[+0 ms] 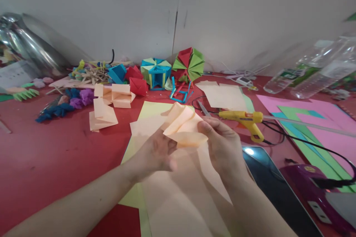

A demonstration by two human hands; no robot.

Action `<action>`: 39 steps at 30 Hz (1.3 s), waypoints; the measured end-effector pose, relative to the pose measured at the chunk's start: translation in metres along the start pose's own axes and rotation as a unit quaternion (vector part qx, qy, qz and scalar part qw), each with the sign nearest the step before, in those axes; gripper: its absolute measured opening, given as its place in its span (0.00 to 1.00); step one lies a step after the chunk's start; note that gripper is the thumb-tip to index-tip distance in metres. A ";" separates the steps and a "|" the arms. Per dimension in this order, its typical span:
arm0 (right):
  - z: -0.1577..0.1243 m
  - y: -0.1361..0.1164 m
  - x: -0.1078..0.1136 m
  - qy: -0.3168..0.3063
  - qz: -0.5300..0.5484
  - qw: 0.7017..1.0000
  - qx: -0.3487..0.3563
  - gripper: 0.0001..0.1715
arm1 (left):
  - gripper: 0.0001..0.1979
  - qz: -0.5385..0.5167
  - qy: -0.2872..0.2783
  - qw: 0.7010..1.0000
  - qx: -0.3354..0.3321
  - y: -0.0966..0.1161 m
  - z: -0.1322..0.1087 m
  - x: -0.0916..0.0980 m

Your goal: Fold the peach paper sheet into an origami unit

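Observation:
A folded piece of peach paper (185,124) is held up above the sheets, its creased flaps partly unfolded. My right hand (225,144) pinches its right edge between thumb and fingers. On the left side, my left hand (155,150) supports the same paper with fingers partly hidden behind it, the thumb standing apart below. Beneath both hands lies a large peach sheet (172,200) over a yellow sheet (129,189). Several folded peach pieces (104,114) rest to the left, near red folded paper (137,85) and a blue folded piece (117,73).
A yellow glue gun (240,116) with a cord lies right of my hands, near a blade tip (204,109). A dark tablet (278,189) and a purple device (314,185) are closer. Plastic bottles (328,70), coloured paper (314,118) and paper models (157,72) stand around.

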State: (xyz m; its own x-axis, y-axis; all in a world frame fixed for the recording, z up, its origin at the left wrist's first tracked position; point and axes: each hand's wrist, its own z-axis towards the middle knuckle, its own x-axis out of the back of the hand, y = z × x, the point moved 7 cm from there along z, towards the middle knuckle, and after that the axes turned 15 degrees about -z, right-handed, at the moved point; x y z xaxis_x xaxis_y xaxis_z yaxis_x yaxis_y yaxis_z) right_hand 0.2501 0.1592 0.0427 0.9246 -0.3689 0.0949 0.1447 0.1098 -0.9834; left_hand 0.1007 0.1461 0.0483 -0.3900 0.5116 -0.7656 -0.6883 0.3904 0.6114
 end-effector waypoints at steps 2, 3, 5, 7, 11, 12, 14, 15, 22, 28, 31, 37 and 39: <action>-0.004 0.001 -0.006 -0.001 0.021 1.000 -0.008 0.04 | 0.25 0.018 0.028 0.999 0.000 -0.008 -0.001 0.002; -0.007 0.001 -0.009 -0.005 0.029 0.999 -0.012 0.05 | 0.19 0.019 0.049 0.999 -0.012 -0.009 -0.001 0.006; -0.012 0.000 -0.016 -0.020 0.040 0.999 -0.027 0.05 | 0.09 0.008 0.097 0.994 -0.042 -0.008 -0.002 0.014; -0.016 0.000 -0.022 -0.044 0.045 0.997 -0.045 0.05 | 0.07 -0.011 0.137 0.989 -0.053 -0.006 -0.003 0.024; -0.021 -0.003 -0.031 -0.112 0.058 0.990 -0.069 0.07 | 0.07 -0.059 0.178 0.980 -0.065 0.003 -0.003 0.037; -0.022 -0.004 -0.032 -0.120 0.053 0.989 -0.066 0.07 | 0.07 -0.072 0.178 0.979 -0.068 0.004 -0.003 0.038; -0.023 -0.008 -0.032 -0.126 0.029 0.990 -0.050 0.06 | 0.05 -0.081 0.169 0.980 -0.066 0.005 -0.002 0.038; -0.024 -0.009 -0.033 -0.129 0.010 0.991 -0.040 0.05 | 0.05 -0.079 0.165 0.981 -0.057 0.004 -0.002 0.038; -0.029 -0.036 -0.024 -0.061 -0.226 0.961 0.145 0.02 | 0.06 -0.031 0.144 0.988 -0.042 0.001 -0.001 0.034; -0.035 -0.045 -0.029 -0.086 -0.267 0.934 0.221 0.07 | 0.06 0.036 0.107 0.991 -0.067 0.007 0.000 0.033; -0.036 -0.045 -0.033 -0.113 -0.271 0.928 0.227 0.08 | 0.06 0.094 0.129 0.983 -0.086 0.009 -0.002 0.038; -0.035 -0.041 -0.032 -0.128 -0.229 0.945 0.193 0.03 | 0.05 0.287 0.146 0.940 -0.110 0.019 -0.007 0.037; -0.034 -0.039 -0.033 -0.142 -0.212 0.951 0.175 0.03 | 0.07 0.340 0.145 0.921 -0.125 0.025 -0.008 0.036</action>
State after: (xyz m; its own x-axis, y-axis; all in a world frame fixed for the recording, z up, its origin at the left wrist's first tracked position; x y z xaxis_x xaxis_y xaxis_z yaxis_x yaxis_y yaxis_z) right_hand 0.2021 0.1359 0.0727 0.8076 -0.1893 0.5586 0.5883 0.3260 -0.7400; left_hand 0.0649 0.1684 0.0342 -0.9048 0.3323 -0.2663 -0.3299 -0.1517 0.9317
